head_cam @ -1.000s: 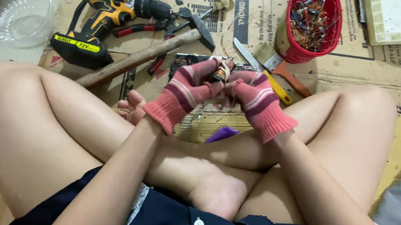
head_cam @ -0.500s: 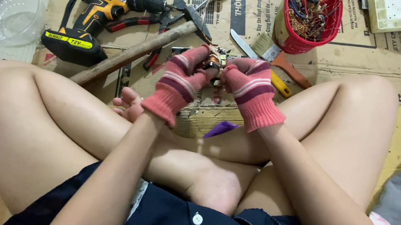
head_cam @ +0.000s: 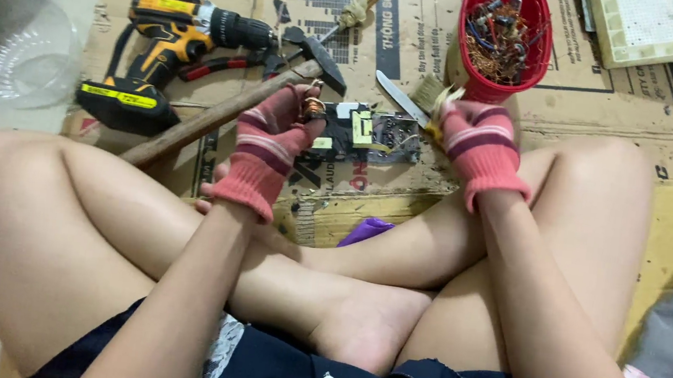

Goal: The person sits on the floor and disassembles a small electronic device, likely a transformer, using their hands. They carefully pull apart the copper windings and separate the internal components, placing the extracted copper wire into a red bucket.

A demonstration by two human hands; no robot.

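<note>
Pink knit gloves, dark-striped cuffs: left hand (head_cam: 270, 143), right hand (head_cam: 477, 142); navy buttoned garment.

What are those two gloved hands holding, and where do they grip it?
The left hand pinches a small copper-wound part at its fingertips. The right hand grips something yellowish near the knife; what it is cannot be told.

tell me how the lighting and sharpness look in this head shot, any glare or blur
Head view: even, soft indoor light with faint shadows; mild glare on the clear plastic bowl and a sheen on the bare knees; the yellow and black cordless drill and red plastic cup of scrap wire are sharp; the left hand in its pink striped glove is crisp, the right hand slightly soft at the fingertips.
</note>
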